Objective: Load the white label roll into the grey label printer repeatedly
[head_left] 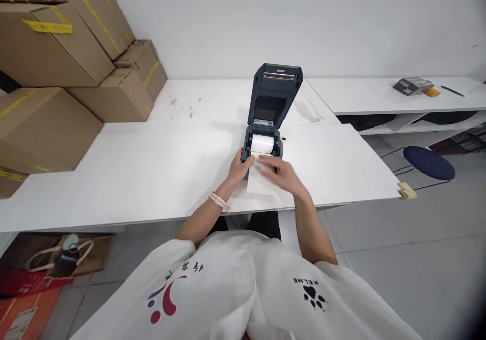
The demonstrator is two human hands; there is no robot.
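A dark label printer (275, 102) stands on the white table with its lid raised. Inside its bay sits a white label roll (262, 143), and a pale label strip (258, 180) runs out over the front toward me. My left hand (239, 167) grips the printer's front left side, its thumb lying at the edge of the strip. Over the strip at the front right is my right hand (283, 174), slightly blurred, fingers stretched out and apart. Whether those fingertips touch the strip I cannot tell.
Taped cardboard boxes (53, 51) are stacked on the table's left end. A side shelf (364, 94) at the right carries a small grey box (412, 85) and a black pen-like object (452, 91). A blue stool (429, 163) stands beyond the table's right corner, which has a padded guard (407, 190).
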